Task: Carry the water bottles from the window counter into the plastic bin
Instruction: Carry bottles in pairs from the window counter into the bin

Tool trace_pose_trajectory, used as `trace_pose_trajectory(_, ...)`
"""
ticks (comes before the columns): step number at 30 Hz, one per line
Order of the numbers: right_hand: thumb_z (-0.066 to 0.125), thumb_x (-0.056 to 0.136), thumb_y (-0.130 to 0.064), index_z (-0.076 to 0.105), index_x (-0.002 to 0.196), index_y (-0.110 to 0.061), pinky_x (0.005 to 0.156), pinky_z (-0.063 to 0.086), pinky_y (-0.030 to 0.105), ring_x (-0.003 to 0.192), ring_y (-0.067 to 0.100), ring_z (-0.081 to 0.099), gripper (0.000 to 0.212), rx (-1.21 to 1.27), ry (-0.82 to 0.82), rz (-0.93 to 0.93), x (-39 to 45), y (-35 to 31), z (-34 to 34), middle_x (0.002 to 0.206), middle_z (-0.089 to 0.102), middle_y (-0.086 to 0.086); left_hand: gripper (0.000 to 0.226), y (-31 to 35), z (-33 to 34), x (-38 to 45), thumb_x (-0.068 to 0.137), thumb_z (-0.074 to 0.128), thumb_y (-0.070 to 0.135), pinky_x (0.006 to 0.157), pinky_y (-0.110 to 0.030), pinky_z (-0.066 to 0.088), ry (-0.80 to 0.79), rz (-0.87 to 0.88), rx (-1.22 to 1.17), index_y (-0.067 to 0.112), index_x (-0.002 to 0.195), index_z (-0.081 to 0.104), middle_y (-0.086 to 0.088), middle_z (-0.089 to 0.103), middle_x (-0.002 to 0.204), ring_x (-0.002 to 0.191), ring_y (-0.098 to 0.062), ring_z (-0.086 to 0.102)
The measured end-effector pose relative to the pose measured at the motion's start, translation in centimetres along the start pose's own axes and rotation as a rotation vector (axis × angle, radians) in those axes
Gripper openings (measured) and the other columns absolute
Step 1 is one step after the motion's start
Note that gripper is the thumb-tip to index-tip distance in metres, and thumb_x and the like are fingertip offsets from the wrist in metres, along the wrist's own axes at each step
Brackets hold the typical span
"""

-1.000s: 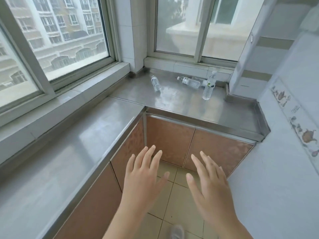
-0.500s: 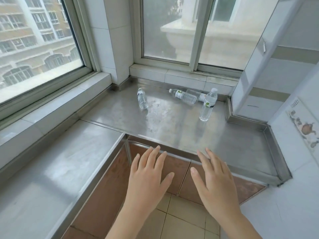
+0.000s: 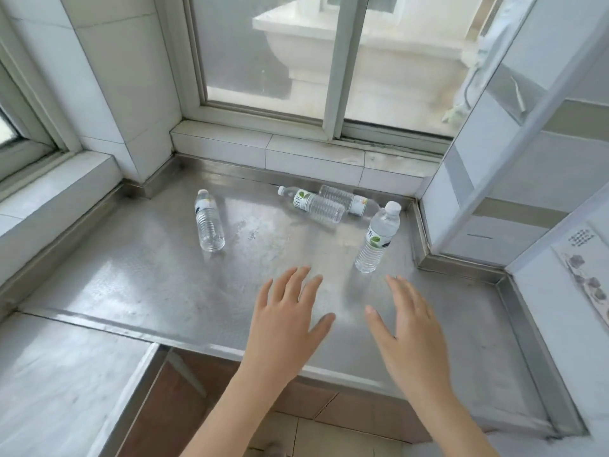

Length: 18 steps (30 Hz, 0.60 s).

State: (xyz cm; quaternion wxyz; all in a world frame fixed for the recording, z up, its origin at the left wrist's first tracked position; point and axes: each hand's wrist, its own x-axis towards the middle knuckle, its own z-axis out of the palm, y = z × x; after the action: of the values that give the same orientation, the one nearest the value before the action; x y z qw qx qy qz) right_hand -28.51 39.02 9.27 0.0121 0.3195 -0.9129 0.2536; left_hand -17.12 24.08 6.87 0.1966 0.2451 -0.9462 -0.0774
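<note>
Water bottles, four, spread over steel window counter (image 3: pixel 148 278) below window (image 3: pixel 333 61). Largest to smallest: counter, then both hands held above its near half, palms down, fingers spread, gripping nothing. Left hand (image 3: pixel 283 328) near centre; right hand (image 3: pixel 412 334) just beside it, below upright bottle (image 3: pixel 377 237). Second upright bottle (image 3: pixel 209 225) well apart at left. Two lying bottles touching near back wall: green-label bottle (image 3: pixel 314 204) in front, rear bottle (image 3: pixel 346 199) partly hidden behind. No bin in view.
</note>
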Motion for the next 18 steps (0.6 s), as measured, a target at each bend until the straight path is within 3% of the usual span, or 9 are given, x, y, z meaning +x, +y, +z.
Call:
trace_pose_trajectory(7, 0.070, 0.084, -0.024, 0.035, 0.141, -0.033, 0.097, 0.030, 0.024, 0.131, 0.006, 0.041, 0.068, 0.507, -0.014, 0.264, 9.6, 4.8, 3.0, 0.143, 0.045, -0.014, 0.057, 0.4, 4.7, 7.7, 0.087, 0.042, 0.056, 0.105, -0.045, 0.044, -0.071, -0.033, -0.025, 0.022, 0.130, 0.060, 0.001, 0.059, 0.138, 0.130, -0.023, 0.054)
trace_pose_trajectory(13, 0.080, 0.072, -0.007, 0.023, 0.135, -0.045, 0.104, 0.033, 0.032, 0.120, 0.012, 0.050, 0.093, 0.773, -0.062, 0.355, 17.2, 9.8, 6.3, 0.139, 0.047, -0.010, 0.057, 1.0, 8.5, 12.4, 0.086, 0.042, 0.057, 0.104, -0.042, 0.043, -0.128, -0.131, 0.001, 0.023, 0.129, 0.059, 0.003, 0.060, 0.137, 0.127, -0.021, 0.055)
trace_pose_trajectory(18, 0.083, 0.067, -0.003, 0.037, 0.136, -0.037, 0.105, 0.036, 0.036, 0.119, 0.012, 0.053, 0.090, 0.831, -0.194, 0.372, 21.4, 12.6, 8.8, 0.132, 0.052, -0.010, 0.056, 0.7, 10.3, 14.6, 0.086, 0.041, 0.058, 0.103, -0.042, 0.044, -0.144, -0.211, 0.045, 0.024, 0.128, 0.059, 0.003, 0.060, 0.136, 0.127, -0.021, 0.055)
